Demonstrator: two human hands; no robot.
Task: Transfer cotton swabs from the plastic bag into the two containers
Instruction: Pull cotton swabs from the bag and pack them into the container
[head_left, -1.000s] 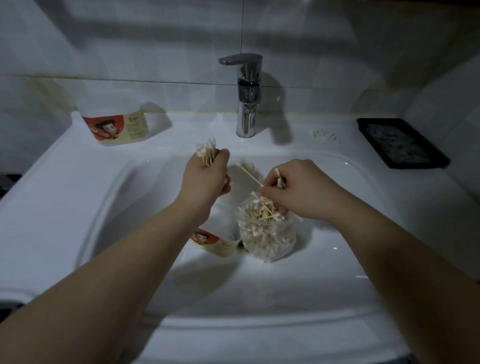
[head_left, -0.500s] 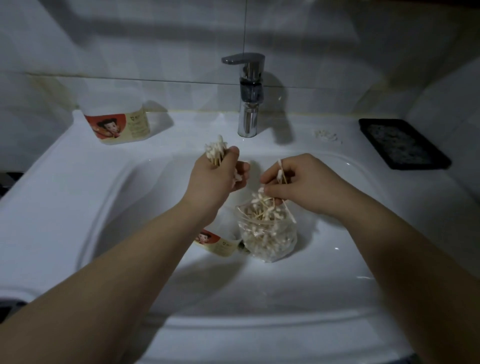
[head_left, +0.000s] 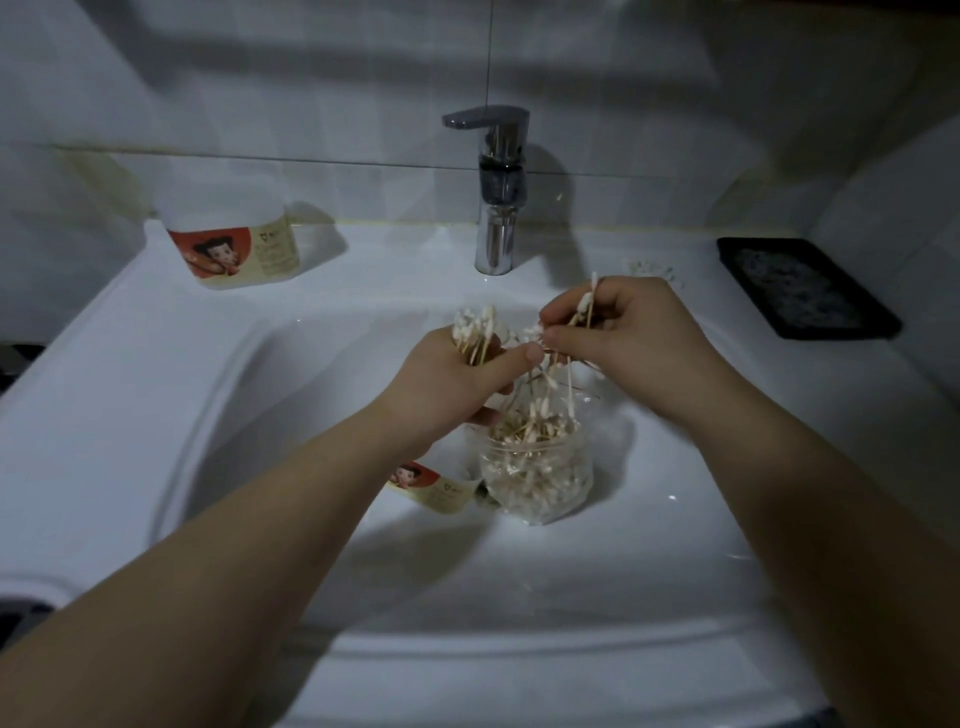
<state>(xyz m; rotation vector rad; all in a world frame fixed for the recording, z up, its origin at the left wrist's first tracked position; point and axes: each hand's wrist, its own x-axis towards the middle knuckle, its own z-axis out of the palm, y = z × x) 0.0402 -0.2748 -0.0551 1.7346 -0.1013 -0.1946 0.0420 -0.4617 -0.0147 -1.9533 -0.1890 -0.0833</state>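
Two bare forearms reach in from the bottom edge over a white ceramic sink (head_left: 130, 389). In its basin stands one clear plastic bag (head_left: 535, 473), open at the top and packed with wooden-stemmed cotton swabs, too many to count. Just beside the bag's left side lies one white plastic container with a red and cream label (head_left: 436, 486), tilted and partly hidden under the left wrist. Above it the left hand (head_left: 452, 379) is clenched round a bunch of swabs (head_left: 475, 332), white tips up. The right hand (head_left: 639, 338), close beside it over the bag, pinches a few swabs (head_left: 587, 306) between thumb and curled fingers. Farther back, a second labelled container (head_left: 234, 249) stands on the left ledge, one chrome tap (head_left: 496, 208) in the middle, one black rectangular tray (head_left: 805, 288) at the right
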